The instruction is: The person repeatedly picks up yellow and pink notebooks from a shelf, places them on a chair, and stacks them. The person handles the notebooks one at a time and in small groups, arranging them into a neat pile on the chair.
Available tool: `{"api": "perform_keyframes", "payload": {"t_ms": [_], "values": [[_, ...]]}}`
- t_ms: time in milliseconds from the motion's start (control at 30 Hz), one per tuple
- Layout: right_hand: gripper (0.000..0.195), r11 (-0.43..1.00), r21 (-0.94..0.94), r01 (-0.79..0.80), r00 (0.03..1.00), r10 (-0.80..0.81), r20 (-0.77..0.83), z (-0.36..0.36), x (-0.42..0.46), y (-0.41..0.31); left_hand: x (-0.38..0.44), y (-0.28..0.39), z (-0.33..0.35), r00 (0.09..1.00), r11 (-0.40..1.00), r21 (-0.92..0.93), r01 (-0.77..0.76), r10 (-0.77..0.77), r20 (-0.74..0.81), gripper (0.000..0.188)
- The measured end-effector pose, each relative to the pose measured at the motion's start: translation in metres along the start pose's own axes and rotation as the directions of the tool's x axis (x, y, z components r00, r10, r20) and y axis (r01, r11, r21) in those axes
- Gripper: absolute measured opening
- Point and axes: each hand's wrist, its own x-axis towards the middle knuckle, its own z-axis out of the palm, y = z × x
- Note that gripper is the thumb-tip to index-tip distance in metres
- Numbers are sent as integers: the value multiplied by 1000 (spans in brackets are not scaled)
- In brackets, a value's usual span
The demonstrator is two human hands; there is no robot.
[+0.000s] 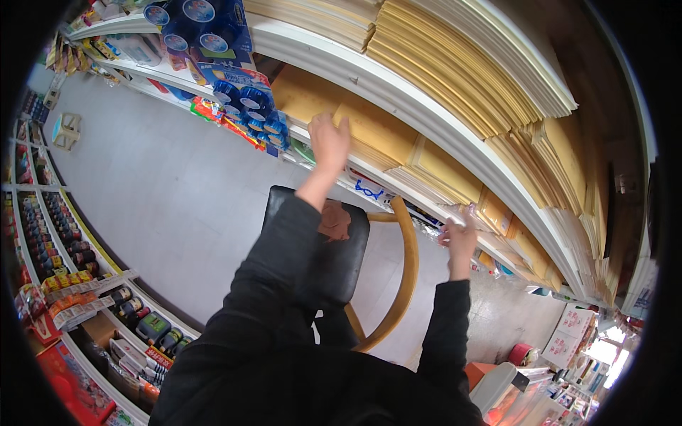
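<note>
At the front of a shelf, my left hand [329, 141] is at a stack of brown kraft envelopes [381, 128], fingers apart and nothing seen in them. Whether the fingertips touch the top envelope is hard to tell. Further right along the same shelf, my right hand [459, 239] is raised before smaller envelopes [495, 210]. Its fingers are bent and blurred, so I cannot tell if they hold something small. Between the two hands lies another envelope stack [450, 168]. Above, an upper shelf [426, 101] bears thick piles of yellowish envelopes [442, 64].
Directly before me stands a chair with a black seat [341, 271], a torn brown patch and a curved wooden back [407, 266]. Packs of blue-capped bottles [248, 101] hang at the shelf's left. Shelves of bottles [64, 223] line the left side. Cartons [567, 333] stand at right.
</note>
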Motion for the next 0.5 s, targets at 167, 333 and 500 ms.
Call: {"api": "perform_keyframes", "payload": {"t_ms": [167, 333, 500], "values": [[37, 989, 30, -147, 948, 132, 288, 41, -74, 27, 33, -20, 17, 905, 974, 214, 73, -155, 395, 57], [35, 988, 81, -130, 892, 81, 444, 67, -109, 38, 34, 1, 9, 906, 958, 278, -72, -54, 420, 48], [34, 990, 109, -95, 879, 32, 476, 95, -119, 17, 40, 22, 0, 844, 955, 276, -106, -60, 532, 47]]}}
